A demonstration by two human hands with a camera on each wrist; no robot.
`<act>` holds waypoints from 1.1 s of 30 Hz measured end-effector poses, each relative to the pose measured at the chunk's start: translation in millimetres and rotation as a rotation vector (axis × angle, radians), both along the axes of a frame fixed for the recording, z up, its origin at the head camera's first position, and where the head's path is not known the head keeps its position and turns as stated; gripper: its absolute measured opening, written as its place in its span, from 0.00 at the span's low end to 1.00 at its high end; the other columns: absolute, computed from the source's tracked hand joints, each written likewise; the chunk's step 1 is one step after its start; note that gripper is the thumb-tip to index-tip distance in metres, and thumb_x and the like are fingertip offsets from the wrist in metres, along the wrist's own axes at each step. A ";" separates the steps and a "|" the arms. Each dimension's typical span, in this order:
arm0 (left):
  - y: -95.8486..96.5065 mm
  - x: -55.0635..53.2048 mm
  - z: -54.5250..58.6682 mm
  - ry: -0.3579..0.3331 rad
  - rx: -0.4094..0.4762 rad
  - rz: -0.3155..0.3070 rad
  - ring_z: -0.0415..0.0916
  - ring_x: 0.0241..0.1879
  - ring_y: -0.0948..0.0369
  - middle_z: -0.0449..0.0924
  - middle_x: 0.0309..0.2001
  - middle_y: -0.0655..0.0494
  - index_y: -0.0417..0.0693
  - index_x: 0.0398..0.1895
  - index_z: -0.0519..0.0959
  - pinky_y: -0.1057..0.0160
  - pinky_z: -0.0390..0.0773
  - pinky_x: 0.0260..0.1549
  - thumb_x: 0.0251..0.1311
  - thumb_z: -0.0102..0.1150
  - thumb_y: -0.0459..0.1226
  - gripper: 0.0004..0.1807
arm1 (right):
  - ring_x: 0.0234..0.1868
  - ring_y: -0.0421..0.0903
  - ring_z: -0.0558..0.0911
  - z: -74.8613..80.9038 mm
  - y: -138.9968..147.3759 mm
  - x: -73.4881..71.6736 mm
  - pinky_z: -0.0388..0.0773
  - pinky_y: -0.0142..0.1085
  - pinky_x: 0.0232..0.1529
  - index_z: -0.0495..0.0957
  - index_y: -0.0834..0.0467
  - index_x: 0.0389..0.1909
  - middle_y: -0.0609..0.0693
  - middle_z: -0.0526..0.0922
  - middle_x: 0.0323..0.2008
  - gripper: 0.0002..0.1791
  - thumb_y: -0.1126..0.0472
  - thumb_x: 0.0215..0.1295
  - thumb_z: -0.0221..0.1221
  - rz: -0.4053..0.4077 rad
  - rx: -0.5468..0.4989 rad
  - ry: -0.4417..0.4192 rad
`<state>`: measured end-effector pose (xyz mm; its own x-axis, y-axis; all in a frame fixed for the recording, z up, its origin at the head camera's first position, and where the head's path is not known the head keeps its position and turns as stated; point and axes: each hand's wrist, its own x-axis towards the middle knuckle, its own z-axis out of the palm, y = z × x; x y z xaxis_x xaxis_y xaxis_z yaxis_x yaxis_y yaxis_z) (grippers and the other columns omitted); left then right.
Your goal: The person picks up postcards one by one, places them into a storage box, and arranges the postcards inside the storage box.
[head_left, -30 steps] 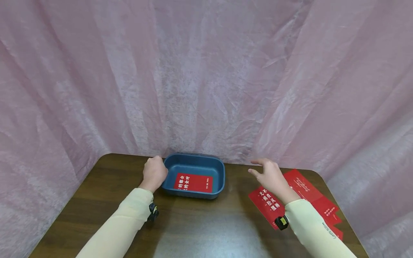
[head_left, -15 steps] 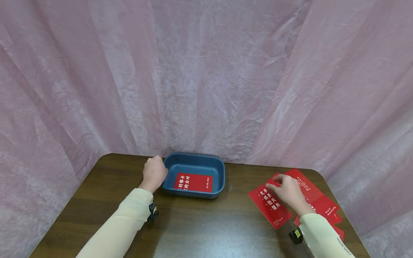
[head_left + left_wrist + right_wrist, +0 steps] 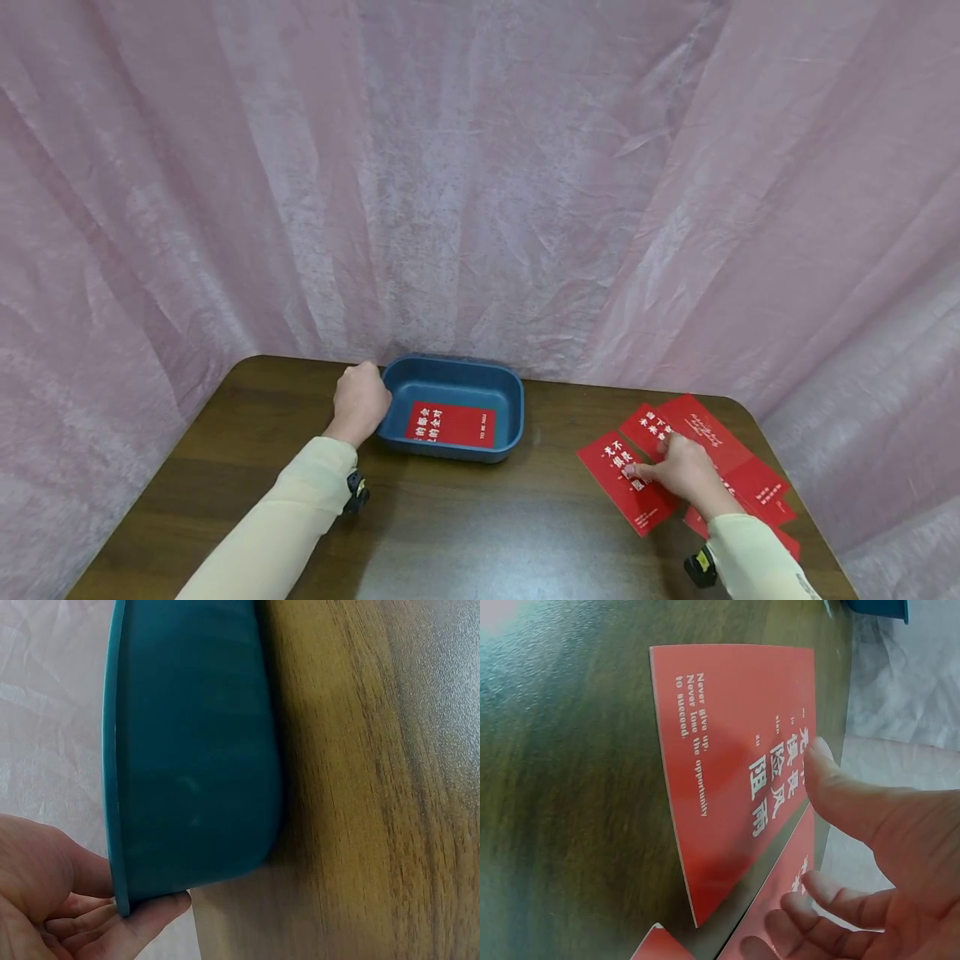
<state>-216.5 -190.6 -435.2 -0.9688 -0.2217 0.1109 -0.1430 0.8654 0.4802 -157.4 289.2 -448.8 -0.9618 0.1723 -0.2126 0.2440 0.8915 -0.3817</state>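
Note:
At the blue plastic bin (image 3: 450, 383), my left hand (image 3: 360, 402) grips the left end. The left wrist view has its thumb and fingers on either side of the bin's rim (image 3: 112, 772). A red card (image 3: 465, 427) with white writing lies inside the bin. On the right, my right hand (image 3: 688, 468) is low over several red cards, thumb apart from its loosely bent fingers. The thumb (image 3: 847, 795) is over the top of the leftmost card (image 3: 720, 750), and the fingertips are over a second card (image 3: 769, 911). Nothing shows pinched between them.
More red cards (image 3: 708, 437) overlap near the table's right edge, partly behind the right hand. Brown wooden table (image 3: 480, 517) stretches between the bin and the cards. A pink curtain (image 3: 480, 183) hangs along the back edge.
My right hand has come down and to the right onto the cards, and its thumb has spread away from the fingers. The left hand and bin stay put.

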 end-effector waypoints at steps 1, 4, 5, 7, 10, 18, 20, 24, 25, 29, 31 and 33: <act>0.0 -0.1 0.3 -0.002 0.003 0.002 0.78 0.20 0.52 0.81 0.25 0.42 0.39 0.22 0.77 0.55 0.76 0.16 0.53 0.54 0.33 0.07 | 0.28 0.46 0.74 -0.4 0.4 0.1 0.71 0.34 0.23 0.69 0.64 0.36 0.54 0.74 0.28 0.40 0.36 0.36 0.71 0.000 0.001 -0.014; -0.5 -0.9 0.2 -0.002 0.005 0.006 0.77 0.20 0.52 0.81 0.24 0.42 0.40 0.22 0.77 0.55 0.76 0.16 0.53 0.54 0.33 0.07 | 0.30 0.47 0.74 -1.4 0.1 -0.3 0.72 0.35 0.24 0.69 0.65 0.38 0.55 0.75 0.30 0.44 0.33 0.33 0.70 0.011 0.000 -0.046; -0.7 -1.2 -0.2 -0.001 0.003 0.006 0.77 0.20 0.52 0.81 0.24 0.42 0.40 0.22 0.77 0.55 0.76 0.16 0.53 0.54 0.33 0.07 | 0.31 0.48 0.74 -1.8 -0.6 -0.5 0.72 0.36 0.25 0.69 0.65 0.39 0.55 0.75 0.31 0.45 0.32 0.31 0.70 0.015 0.000 -0.051; -0.8 -1.8 -0.7 0.004 -0.004 0.007 0.78 0.19 0.52 0.80 0.23 0.43 0.40 0.21 0.76 0.55 0.76 0.15 0.53 0.54 0.33 0.07 | 0.32 0.49 0.73 -3.1 -1.9 -1.2 0.72 0.37 0.26 0.69 0.66 0.40 0.56 0.75 0.32 0.47 0.32 0.30 0.71 0.025 -0.005 -0.053; -0.6 -2.0 -0.7 0.007 -0.006 0.000 0.78 0.19 0.51 0.80 0.23 0.43 0.40 0.20 0.76 0.55 0.76 0.15 0.53 0.53 0.33 0.07 | 0.33 0.50 0.73 -5.6 -3.6 -1.5 0.72 0.38 0.28 0.70 0.66 0.40 0.56 0.75 0.32 0.47 0.33 0.28 0.72 0.036 -0.004 -0.048; -0.2 -1.2 0.6 -0.005 0.000 0.004 0.78 0.20 0.51 0.81 0.24 0.42 0.39 0.21 0.77 0.55 0.76 0.15 0.53 0.54 0.33 0.07 | 0.35 0.50 0.74 -9.6 -4.7 -2.9 0.73 0.39 0.31 0.72 0.66 0.43 0.57 0.76 0.35 0.46 0.36 0.29 0.73 0.044 -0.005 -0.080; -0.4 -2.4 0.1 0.000 -0.003 0.005 0.78 0.20 0.50 0.81 0.25 0.41 0.38 0.23 0.77 0.54 0.76 0.15 0.53 0.55 0.33 0.07 | 0.35 0.50 0.74 -8.7 -5.5 -3.4 0.73 0.39 0.30 0.72 0.66 0.42 0.57 0.76 0.35 0.46 0.36 0.29 0.73 0.043 -0.002 -0.085; -0.9 -3.3 -0.5 -0.002 -0.008 0.010 0.79 0.22 0.49 0.81 0.27 0.40 0.38 0.24 0.78 0.54 0.77 0.16 0.53 0.55 0.34 0.07 | 0.32 0.49 0.73 -5.7 -8.2 -2.9 0.71 0.37 0.28 0.72 0.64 0.37 0.55 0.75 0.31 0.42 0.36 0.29 0.73 0.039 0.005 -0.087; -0.9 -3.2 -0.5 -0.004 -0.009 0.010 0.79 0.22 0.49 0.81 0.27 0.40 0.38 0.24 0.78 0.54 0.76 0.16 0.53 0.55 0.33 0.06 | 0.31 0.48 0.72 -5.0 -9.0 -2.5 0.70 0.36 0.27 0.72 0.63 0.35 0.55 0.75 0.30 0.41 0.36 0.29 0.73 0.040 0.006 -0.086; -0.5 -2.8 0.1 -0.012 -0.002 0.004 0.78 0.21 0.51 0.81 0.25 0.42 0.39 0.23 0.77 0.55 0.76 0.15 0.53 0.55 0.33 0.06 | 0.27 0.46 0.71 -4.2 -11.5 -0.6 0.67 0.35 0.24 0.70 0.60 0.27 0.53 0.74 0.26 0.36 0.36 0.30 0.73 0.011 -0.003 -0.094; -0.4 -2.8 0.5 -0.010 0.001 0.000 0.79 0.21 0.51 0.81 0.25 0.42 0.38 0.23 0.77 0.55 0.75 0.15 0.53 0.55 0.33 0.06 | 0.25 0.46 0.70 -5.2 -11.2 -0.2 0.66 0.34 0.23 0.70 0.59 0.25 0.52 0.74 0.23 0.35 0.36 0.30 0.73 0.000 -0.007 -0.098; -0.7 -3.3 0.6 -0.006 0.000 -0.004 0.78 0.21 0.51 0.81 0.25 0.41 0.38 0.23 0.77 0.55 0.75 0.15 0.53 0.55 0.33 0.06 | 0.25 0.45 0.71 -5.9 -10.3 0.0 0.66 0.34 0.22 0.71 0.59 0.24 0.51 0.75 0.23 0.34 0.36 0.30 0.72 -0.008 -0.011 -0.102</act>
